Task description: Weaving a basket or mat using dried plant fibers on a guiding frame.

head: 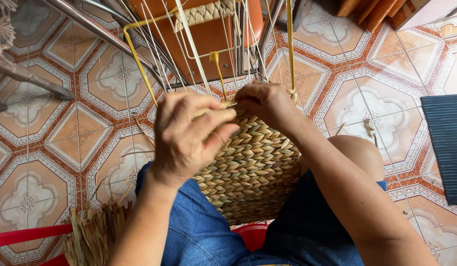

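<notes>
A half-woven straw basket (253, 167) rests between my knees, its braided tan wall facing up. Thin pale and yellow frame rods (199, 54) rise from its rim toward the top of the view. My left hand (189, 135) lies over the basket's upper edge, fingers curled around a straw strand. My right hand (267, 103) pinches the same strand at the rim, right beside a yellow rod. The two hands nearly touch.
A bundle of dry straw (98, 234) lies at my left knee beside a red plastic rim (26, 234). An orange chair with metal legs (208, 34) stands ahead on the patterned tile floor (66, 123). A dark ribbed mat (447, 143) lies at right.
</notes>
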